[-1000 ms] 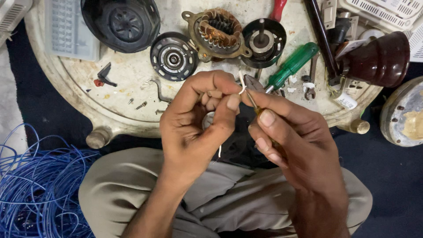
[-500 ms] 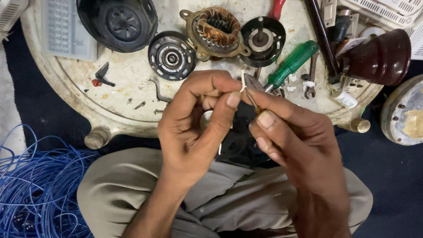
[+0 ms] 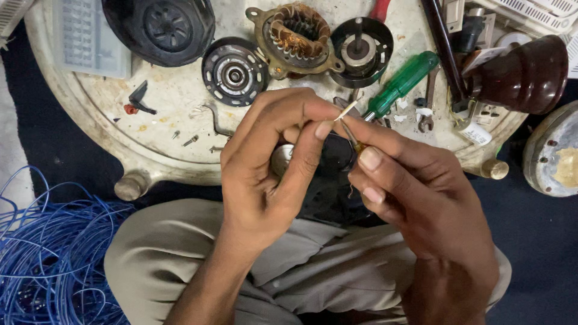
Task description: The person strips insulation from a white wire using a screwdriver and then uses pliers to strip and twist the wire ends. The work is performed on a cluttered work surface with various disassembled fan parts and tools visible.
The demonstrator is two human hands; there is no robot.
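Here, above the lap and just short of the round tabletop (image 3: pixel 180 162), the left hand (image 3: pixel 271 174) pinches a thin pale wire end (image 3: pixel 347 109), light, bendy and probably best held near its tip, while the right hand (image 3: pixel 415 198) grips a small tool (image 3: pixel 351 137) against it.

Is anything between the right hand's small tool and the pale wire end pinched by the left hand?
Nothing visible. The tool tip meets the wire end just beside the left hand thumb; the right hand holds it close.

Single head-worn camera, looking steeply down, close over the person's lap (image 3: pixel 337 271); round surface (image 3: pixel 174 102) across the frame's top
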